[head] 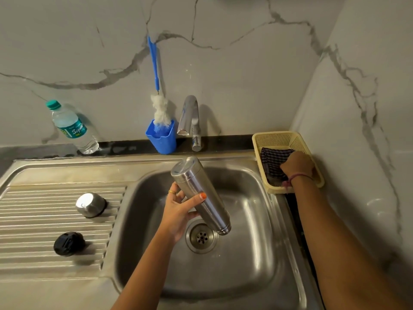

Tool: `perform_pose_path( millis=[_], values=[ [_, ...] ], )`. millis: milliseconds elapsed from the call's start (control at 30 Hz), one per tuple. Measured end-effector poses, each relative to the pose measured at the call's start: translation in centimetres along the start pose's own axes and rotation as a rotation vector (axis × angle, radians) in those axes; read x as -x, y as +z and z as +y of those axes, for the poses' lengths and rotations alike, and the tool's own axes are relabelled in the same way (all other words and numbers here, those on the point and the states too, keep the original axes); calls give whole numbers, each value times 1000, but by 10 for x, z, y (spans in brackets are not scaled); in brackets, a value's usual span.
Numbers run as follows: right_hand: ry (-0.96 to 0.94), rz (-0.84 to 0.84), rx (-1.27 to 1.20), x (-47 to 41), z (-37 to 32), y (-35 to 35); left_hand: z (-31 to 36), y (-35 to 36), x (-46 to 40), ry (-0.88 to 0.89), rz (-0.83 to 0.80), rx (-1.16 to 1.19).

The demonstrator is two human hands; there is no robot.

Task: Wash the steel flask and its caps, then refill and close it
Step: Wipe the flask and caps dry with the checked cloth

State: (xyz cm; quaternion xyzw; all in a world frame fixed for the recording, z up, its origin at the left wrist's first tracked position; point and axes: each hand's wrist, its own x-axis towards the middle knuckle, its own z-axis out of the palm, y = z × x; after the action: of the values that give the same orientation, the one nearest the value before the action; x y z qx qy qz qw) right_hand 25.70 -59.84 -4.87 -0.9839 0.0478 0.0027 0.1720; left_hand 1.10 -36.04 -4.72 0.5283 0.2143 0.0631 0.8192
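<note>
My left hand (178, 211) grips the steel flask (201, 195) over the sink basin (250, 260). The flask is tilted, its base up towards the tap and its mouth down near the drain (201, 237). A steel cap (90, 205) and a black inner cap (68, 244) lie apart on the ribbed drainboard (33, 222) at left. My right hand (297, 167) reaches into a yellow basket (281, 137) at the right and grips a dark checked cloth (273, 159) lying in it.
The steel tap (190, 115) stands behind the basin with no water running. A blue holder (162, 138) with a bottle brush (159, 108) is left of the tap. A clear water bottle (71, 128) with a green cap leans on the marble wall.
</note>
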Motion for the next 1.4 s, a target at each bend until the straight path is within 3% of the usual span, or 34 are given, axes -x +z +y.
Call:
perform_pose_path(
  millis=[200, 467, 600, 800, 900, 1167, 1400],
  values=[
    [115, -54, -414, 10, 0, -15, 6, 0, 8, 18, -25, -34],
    [404, -208, -1259, 11, -10, -43, 18, -6, 25, 70, -22, -58],
    [374, -290, -1616, 24, -14, -62, 24, -11, 39, 119, -27, -77],
    [207, -394, -2122, 114, -39, -94, 29, -24, 58, 145, -31, -113],
    [187, -449, -2217, 165, -48, -80, 31, -31, 64, 147, -42, -133],
    [472, -483, -2289, 248, -69, -26, 39, -61, 78, 156, -60, -231],
    [320, -576, -2130, 286, -96, -23, 48, -89, 88, 186, -68, -294]
  ],
)
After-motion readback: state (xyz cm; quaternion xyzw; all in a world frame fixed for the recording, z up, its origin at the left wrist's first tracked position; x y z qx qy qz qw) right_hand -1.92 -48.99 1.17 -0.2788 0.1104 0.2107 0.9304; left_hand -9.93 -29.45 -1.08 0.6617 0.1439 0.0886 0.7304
